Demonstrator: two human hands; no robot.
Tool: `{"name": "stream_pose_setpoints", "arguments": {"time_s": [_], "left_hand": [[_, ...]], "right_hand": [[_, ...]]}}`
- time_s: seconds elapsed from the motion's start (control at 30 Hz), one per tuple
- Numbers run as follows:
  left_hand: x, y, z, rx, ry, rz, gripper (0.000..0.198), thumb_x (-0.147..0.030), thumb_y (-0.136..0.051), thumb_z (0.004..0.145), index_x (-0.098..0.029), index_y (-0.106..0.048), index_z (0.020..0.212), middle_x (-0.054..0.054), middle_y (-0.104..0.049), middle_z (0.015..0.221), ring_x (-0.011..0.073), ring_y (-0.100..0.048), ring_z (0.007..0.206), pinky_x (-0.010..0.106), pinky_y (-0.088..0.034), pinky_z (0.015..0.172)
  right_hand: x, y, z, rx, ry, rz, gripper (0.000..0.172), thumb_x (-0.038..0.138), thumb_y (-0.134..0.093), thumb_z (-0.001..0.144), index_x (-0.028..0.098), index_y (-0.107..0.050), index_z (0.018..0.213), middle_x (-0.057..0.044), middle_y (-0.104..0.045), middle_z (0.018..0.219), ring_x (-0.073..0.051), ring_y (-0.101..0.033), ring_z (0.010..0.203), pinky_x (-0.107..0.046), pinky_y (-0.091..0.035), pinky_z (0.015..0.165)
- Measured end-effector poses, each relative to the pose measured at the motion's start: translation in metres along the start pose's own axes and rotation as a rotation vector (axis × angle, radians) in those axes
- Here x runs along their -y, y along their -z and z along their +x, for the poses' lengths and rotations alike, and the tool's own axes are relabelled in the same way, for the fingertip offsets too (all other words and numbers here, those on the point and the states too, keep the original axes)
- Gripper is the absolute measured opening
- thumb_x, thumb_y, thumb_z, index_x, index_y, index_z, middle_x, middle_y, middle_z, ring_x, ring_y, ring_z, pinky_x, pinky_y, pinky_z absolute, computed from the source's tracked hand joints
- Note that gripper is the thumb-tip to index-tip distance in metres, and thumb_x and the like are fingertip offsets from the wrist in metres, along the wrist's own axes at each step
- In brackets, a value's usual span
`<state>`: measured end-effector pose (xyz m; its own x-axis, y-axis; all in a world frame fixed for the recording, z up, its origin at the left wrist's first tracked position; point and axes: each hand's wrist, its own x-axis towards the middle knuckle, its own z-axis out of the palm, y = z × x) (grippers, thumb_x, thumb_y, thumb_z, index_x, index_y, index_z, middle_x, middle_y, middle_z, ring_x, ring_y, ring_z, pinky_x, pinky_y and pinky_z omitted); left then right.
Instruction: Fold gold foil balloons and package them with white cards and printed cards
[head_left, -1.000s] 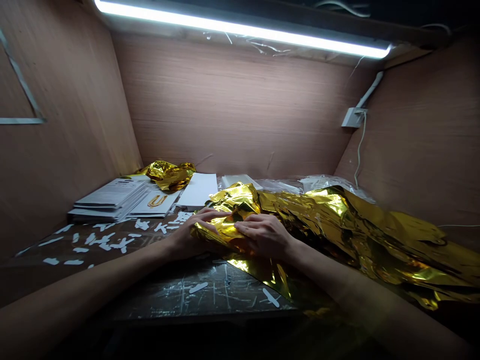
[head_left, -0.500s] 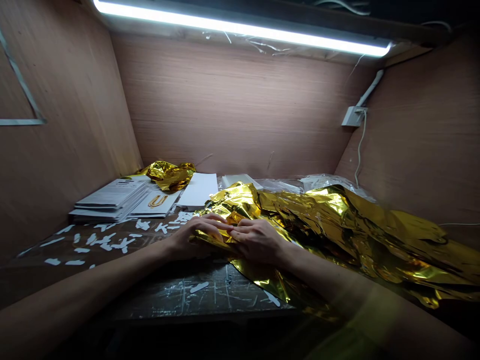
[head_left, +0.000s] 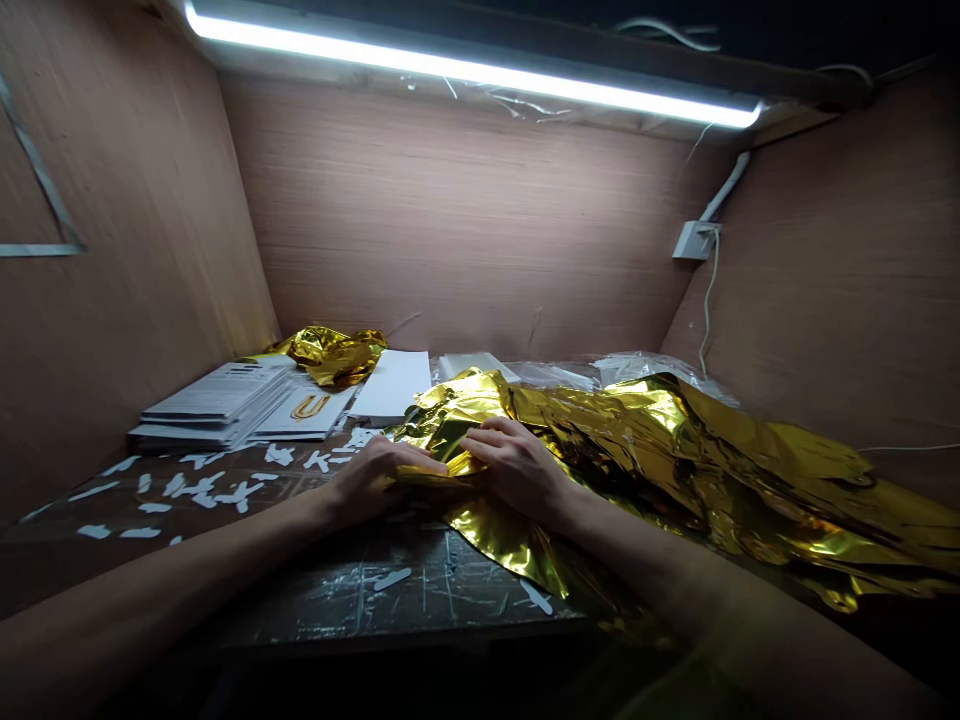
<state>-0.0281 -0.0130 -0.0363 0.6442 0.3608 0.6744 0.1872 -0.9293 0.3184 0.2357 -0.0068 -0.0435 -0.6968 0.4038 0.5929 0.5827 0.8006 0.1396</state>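
A large crumpled sheet of gold foil [head_left: 675, 450] spreads across the right half of the dark work surface [head_left: 360, 590]. My left hand [head_left: 371, 478] curls over the foil's near left edge and pinches it. My right hand [head_left: 517, 462] lies on top of the foil just to the right, fingers bent and pressing the folded edge down. The fingertips of both hands almost meet.
A stack of printed white sheets [head_left: 217, 398] and a card with a gold letter [head_left: 309, 408] lie at the back left, with a smaller wad of gold foil [head_left: 334, 352] and white boards [head_left: 394, 385] behind. White paper scraps [head_left: 202, 485] litter the left surface. Wooden walls enclose the booth.
Both hands have shifted slightly left and away along the foil edge, bringing the folded part tighter. The view has tipped a little downward.
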Motion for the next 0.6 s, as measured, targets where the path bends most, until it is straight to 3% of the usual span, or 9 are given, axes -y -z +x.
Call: {"name": "stream_pose_setpoints", "arguments": {"time_s": [0.13, 0.23, 0.43, 0.6], "left_hand": [[-0.004, 0.002, -0.003, -0.067, -0.095, -0.047, 0.024, -0.019, -0.071, 0.090, -0.022, -0.075, 0.113, 0.007, -0.081, 0.105, 0.0238, -0.079, 0.094, 0.035, -0.063, 0.087], [-0.008, 0.005, -0.004, -0.076, -0.110, -0.089, 0.025, -0.021, -0.073, 0.090, -0.020, -0.074, 0.115, 0.009, -0.080, 0.107, 0.0255, -0.078, 0.099, 0.037, -0.063, 0.090], [-0.003, 0.002, -0.003, -0.112, -0.094, -0.113, 0.025, -0.017, -0.076, 0.087, -0.021, -0.076, 0.112, 0.007, -0.081, 0.104, 0.0246, -0.079, 0.094, 0.035, -0.065, 0.086], [0.006, 0.004, -0.002, -0.049, 0.081, -0.085, 0.019, -0.017, -0.075, 0.086, -0.017, -0.082, 0.104, 0.009, -0.081, 0.101, 0.0250, -0.080, 0.087, 0.030, -0.066, 0.079]], "right_hand": [[-0.010, 0.000, -0.003, -0.068, -0.141, -0.033, 0.053, -0.004, -0.051, 0.081, 0.017, -0.066, 0.128, -0.010, -0.070, 0.131, -0.024, -0.063, 0.110, -0.038, -0.053, 0.099], [-0.018, -0.004, -0.005, -0.108, -0.213, -0.018, 0.062, -0.004, -0.051, 0.078, 0.016, -0.063, 0.135, -0.010, -0.070, 0.130, -0.023, -0.066, 0.110, -0.034, -0.054, 0.098], [-0.024, -0.004, -0.006, -0.049, -0.329, -0.070, 0.059, -0.001, -0.051, 0.080, 0.017, -0.068, 0.133, -0.009, -0.076, 0.107, -0.020, -0.069, 0.088, -0.028, -0.053, 0.079], [-0.024, 0.001, -0.005, -0.036, -0.451, -0.103, 0.047, 0.007, -0.053, 0.085, 0.021, -0.075, 0.124, -0.006, -0.076, 0.092, -0.019, -0.067, 0.075, -0.027, -0.047, 0.070]]}}
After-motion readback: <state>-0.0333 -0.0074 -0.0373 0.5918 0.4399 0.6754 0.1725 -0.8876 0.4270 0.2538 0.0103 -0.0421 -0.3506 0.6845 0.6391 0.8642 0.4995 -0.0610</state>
